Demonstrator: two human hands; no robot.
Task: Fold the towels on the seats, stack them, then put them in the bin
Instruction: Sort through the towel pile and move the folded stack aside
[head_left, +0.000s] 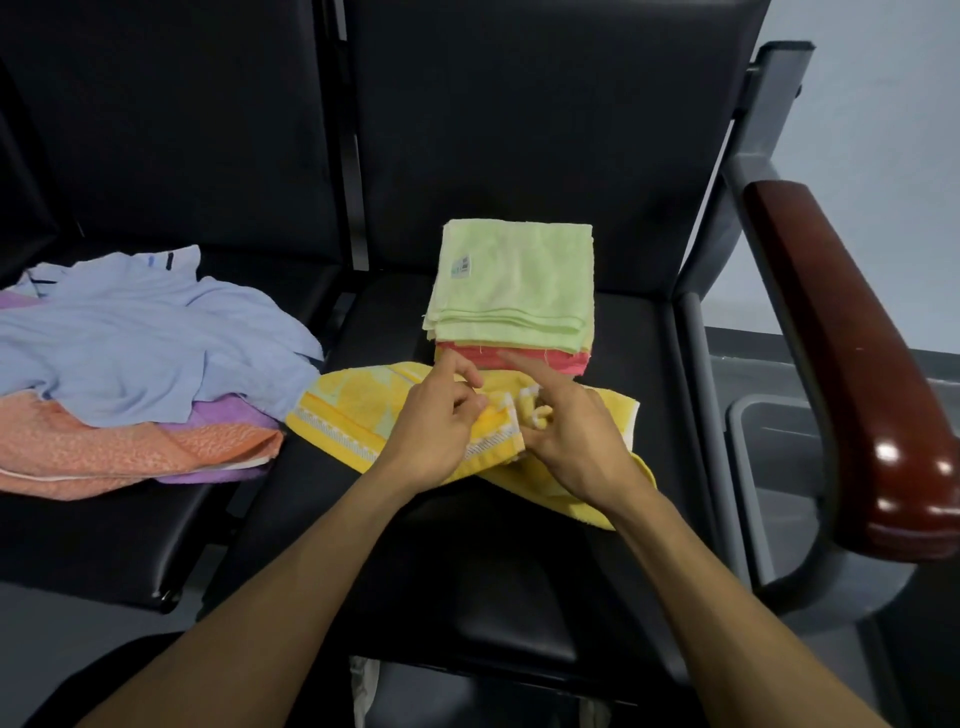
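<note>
Left hand: thumb and curled fingers pinching the banded hem of the yellow towel. Right hand: forefinger out straight toward the folded stack, remaining fingers curled into the same hem just beside the left hand.

Yellow towel: terry cloth, judged light, soft and limp; will sag and crumple wherever unsupported, no stiffness to hold a crease unaided. Best taken at the hem corners, one per hand, so the edge stays taut. Lies rumpled directly in front of the stack, touching its near edge, under both hands.

Folded stack: pale green towel uppermost, red layer beneath, square on the right seat.

Unfolded heap: blue, purple and orange cloths, left of the stack on the neighbouring seat.

Bin: grey, right of the stack, beyond the armrest.
</note>
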